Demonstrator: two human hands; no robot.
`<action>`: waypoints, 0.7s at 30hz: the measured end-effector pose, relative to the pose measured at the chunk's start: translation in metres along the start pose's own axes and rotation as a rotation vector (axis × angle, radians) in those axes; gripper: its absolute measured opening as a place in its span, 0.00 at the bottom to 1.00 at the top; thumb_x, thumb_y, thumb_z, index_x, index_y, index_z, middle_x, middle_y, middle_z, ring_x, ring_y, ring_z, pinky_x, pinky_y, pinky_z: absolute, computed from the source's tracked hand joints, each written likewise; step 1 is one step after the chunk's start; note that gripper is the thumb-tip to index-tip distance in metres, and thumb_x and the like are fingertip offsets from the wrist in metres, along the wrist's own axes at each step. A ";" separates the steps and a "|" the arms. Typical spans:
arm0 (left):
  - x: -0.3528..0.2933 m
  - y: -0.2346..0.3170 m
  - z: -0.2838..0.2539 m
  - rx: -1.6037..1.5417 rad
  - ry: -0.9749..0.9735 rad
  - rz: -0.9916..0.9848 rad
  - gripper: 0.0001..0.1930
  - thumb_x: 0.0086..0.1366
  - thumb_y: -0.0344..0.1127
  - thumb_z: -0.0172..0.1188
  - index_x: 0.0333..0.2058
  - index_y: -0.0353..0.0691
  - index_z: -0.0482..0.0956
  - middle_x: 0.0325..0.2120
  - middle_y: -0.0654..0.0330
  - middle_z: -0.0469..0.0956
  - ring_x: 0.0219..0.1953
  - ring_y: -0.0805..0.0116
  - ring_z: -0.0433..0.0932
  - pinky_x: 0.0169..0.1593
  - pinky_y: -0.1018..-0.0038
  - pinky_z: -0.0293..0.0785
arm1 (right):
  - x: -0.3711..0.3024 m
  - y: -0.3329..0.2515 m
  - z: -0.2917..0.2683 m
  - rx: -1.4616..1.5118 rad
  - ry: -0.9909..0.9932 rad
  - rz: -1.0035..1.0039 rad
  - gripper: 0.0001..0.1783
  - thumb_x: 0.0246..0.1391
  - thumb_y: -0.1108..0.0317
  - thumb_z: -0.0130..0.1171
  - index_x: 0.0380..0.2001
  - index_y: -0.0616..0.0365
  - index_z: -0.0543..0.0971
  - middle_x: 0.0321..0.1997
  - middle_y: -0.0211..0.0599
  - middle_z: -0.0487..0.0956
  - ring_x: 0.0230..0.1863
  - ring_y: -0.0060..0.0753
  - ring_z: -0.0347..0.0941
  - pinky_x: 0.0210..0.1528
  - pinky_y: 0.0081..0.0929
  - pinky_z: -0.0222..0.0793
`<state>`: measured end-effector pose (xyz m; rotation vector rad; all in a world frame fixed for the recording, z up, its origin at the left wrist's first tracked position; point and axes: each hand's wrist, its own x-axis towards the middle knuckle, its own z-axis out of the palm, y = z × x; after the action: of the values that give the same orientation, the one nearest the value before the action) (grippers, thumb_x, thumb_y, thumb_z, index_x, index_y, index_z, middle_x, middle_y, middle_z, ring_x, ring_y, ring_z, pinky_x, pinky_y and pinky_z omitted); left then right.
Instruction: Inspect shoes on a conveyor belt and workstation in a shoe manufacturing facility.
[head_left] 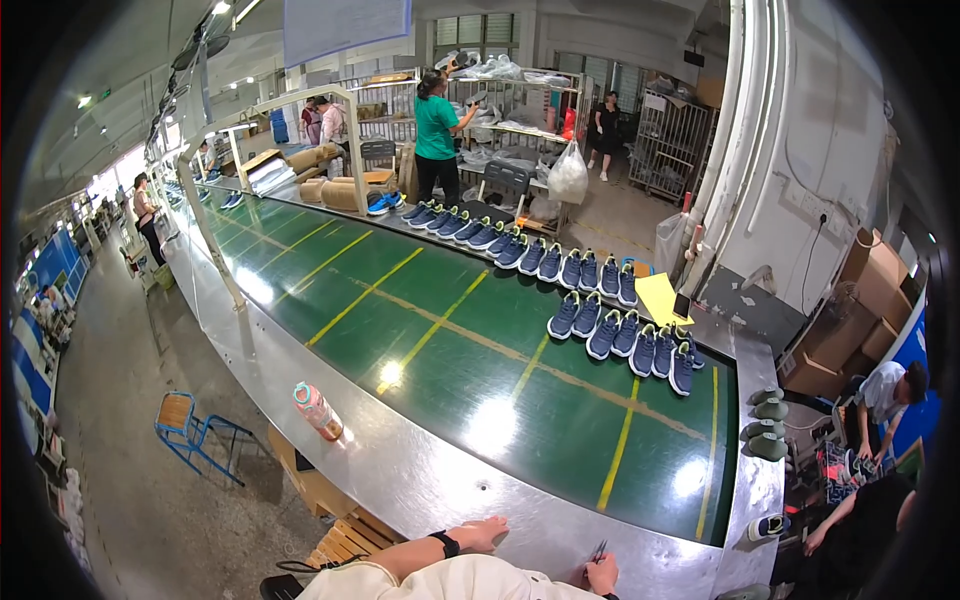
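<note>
My left hand (486, 534) lies on the bare metal ledge (420, 480) at the front of the green belt, with a black band around the wrist. Its fingers look laid out flat, with nothing in them. To its right, low in the picture, my right hand (602, 574) is closed on a small dark pair of thread snips (598, 551), whose points stick up past the fingers. Across the belt (460, 375), navy sneakers (605, 333) with white soles and lime collars stand in pairs. More navy sneakers (510, 250) line the far ledge.
A pink bottle (317, 411) stands on the near ledge at left. A yellow sheet (657, 298) and a phone (682, 305) lie beyond the shoes. Grey-green shoe forms (766, 440) sit on the right-hand ledge. A person in green (435, 128) stands at the shelves.
</note>
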<state>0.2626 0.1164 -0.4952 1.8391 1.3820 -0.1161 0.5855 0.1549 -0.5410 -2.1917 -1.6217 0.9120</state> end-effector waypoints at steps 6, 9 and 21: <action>0.006 -0.005 0.010 0.036 0.005 0.012 0.32 0.49 0.34 0.52 0.55 0.37 0.56 0.59 0.51 0.47 0.62 0.55 0.47 0.61 0.65 0.49 | -0.003 -0.002 -0.006 -0.046 0.013 0.000 0.16 0.31 0.67 0.60 0.28 0.57 0.71 0.27 0.44 0.76 0.32 0.48 0.72 0.37 0.36 0.67; 0.006 0.007 0.009 0.042 0.006 0.014 0.33 0.49 0.35 0.54 0.55 0.37 0.56 0.59 0.51 0.48 0.62 0.55 0.47 0.61 0.65 0.51 | -0.001 0.006 -0.013 -0.043 0.000 0.013 0.17 0.30 0.67 0.61 0.29 0.57 0.71 0.27 0.44 0.76 0.32 0.47 0.73 0.37 0.36 0.67; 0.019 0.020 0.010 0.031 0.004 -0.021 0.34 0.49 0.36 0.58 0.55 0.39 0.57 0.59 0.52 0.48 0.62 0.55 0.47 0.61 0.65 0.50 | 0.004 0.030 -0.022 0.112 -0.010 0.053 0.16 0.30 0.65 0.62 0.27 0.56 0.74 0.22 0.34 0.75 0.25 0.33 0.72 0.31 0.29 0.68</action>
<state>0.2907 0.1237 -0.5007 1.8515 1.4100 -0.1452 0.6227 0.1513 -0.5418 -2.1664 -1.4853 1.0046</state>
